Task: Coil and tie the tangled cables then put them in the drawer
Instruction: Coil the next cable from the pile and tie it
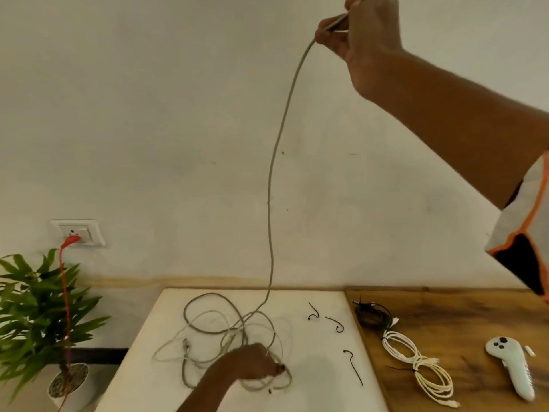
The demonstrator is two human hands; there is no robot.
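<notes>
Cables lie tangled [225, 340] on the white tabletop [315, 388], grey and pale strands looped over one another. One grey cable [274, 173] rises out of the heap in a long line to the right hand [361, 28], raised high against the wall, fingers curled tight round its end, most likely to draw that strand free of the rest. The left hand [252, 365] rests low on the near edge of the tangle, fingers bent and pinching loops there, seemingly to pin the heap down while the other pulls. Three black ties [335, 324] lie loose just beside the tangle, within easy reach for binding. On the wooden table [445, 316] to the right sit a black coiled cable [371, 315] and a white coiled cable [416, 364], already bundled, with a white controller [511, 367] nearby. No drawer is in sight. A potted plant [35, 310] stands at the left below a wall socket [78, 231].
</notes>
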